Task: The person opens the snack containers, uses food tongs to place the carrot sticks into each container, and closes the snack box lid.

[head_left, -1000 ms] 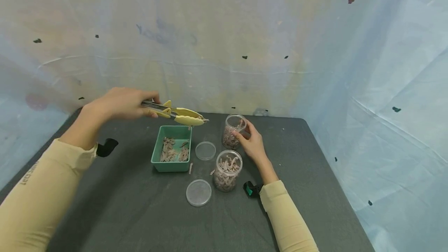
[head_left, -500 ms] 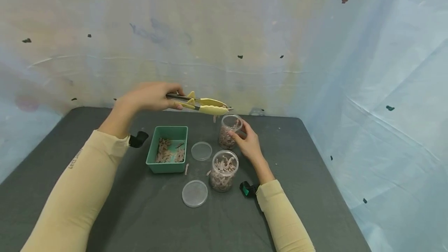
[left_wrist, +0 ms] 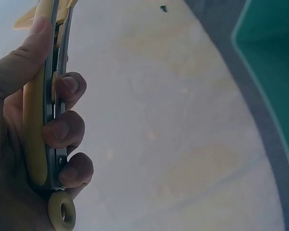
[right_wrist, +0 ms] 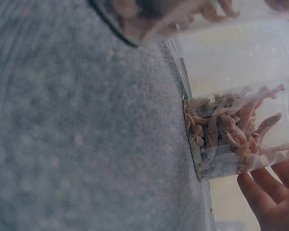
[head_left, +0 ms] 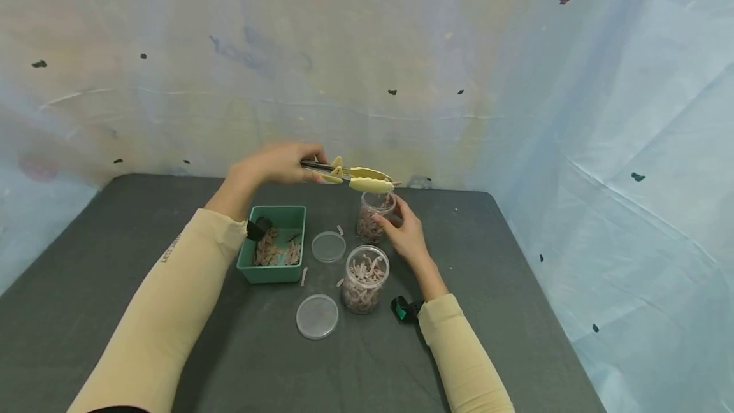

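My left hand (head_left: 283,163) grips a pair of yellow-tipped tongs (head_left: 369,181), its fingers curled round the handles in the left wrist view. Pale strip-like pieces stick out at the tongs' tips, just above the mouth of the far clear jar (head_left: 369,225). My right hand (head_left: 408,234) holds that jar round its side, thumb and fingers on opposite sides. Similar pinkish-brown pieces (right_wrist: 226,125) fill the jar's lower part. Nearer to me stands a second clear jar (head_left: 362,295), fuller with the same pieces. A green tray (head_left: 243,263) left of the jars holds some more, partly behind my left wrist camera.
Two round clear lids lie left of the jars, a far lid (head_left: 329,247) and a near lid (head_left: 317,317). Loose pieces lie on the dark table (head_left: 258,362), one stray piece (head_left: 304,276) beside the tray. A plastic sheet (head_left: 344,50) hangs behind the table.
My left hand has carried the tongs rightward from above the tray to the far jar's mouth. A piece dangling below the tongs now lies by the far lid. My right hand keeps its hold.
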Demonstrator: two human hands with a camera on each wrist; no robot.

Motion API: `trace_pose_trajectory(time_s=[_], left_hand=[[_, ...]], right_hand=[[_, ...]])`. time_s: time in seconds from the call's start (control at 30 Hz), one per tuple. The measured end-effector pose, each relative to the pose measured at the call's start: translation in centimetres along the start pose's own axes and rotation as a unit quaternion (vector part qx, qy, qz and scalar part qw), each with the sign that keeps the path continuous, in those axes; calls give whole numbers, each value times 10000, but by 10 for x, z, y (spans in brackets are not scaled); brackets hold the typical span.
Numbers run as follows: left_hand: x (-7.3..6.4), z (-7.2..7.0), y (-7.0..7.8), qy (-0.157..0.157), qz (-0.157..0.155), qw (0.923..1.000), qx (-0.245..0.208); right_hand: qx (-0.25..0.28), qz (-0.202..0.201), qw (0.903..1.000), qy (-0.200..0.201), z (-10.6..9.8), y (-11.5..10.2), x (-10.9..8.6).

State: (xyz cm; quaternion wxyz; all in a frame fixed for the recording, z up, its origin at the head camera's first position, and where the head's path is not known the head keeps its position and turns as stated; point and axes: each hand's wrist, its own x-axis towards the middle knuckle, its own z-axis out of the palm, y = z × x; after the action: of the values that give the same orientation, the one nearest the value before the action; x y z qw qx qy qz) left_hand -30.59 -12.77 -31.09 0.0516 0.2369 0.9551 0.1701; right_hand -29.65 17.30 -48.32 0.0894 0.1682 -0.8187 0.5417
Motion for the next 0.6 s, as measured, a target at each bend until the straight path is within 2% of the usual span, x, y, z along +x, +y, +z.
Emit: trace_pose_trajectory(time_s=[0.23,0.6], left_hand=[[1,11,-6,-265,-232,9994,-13],[1,12,-2,-320,-332,9989,71]], right_hand=[[-44,83,10000,-11,2,-1,0],[-21,60,10000,-10,1,0,0]])
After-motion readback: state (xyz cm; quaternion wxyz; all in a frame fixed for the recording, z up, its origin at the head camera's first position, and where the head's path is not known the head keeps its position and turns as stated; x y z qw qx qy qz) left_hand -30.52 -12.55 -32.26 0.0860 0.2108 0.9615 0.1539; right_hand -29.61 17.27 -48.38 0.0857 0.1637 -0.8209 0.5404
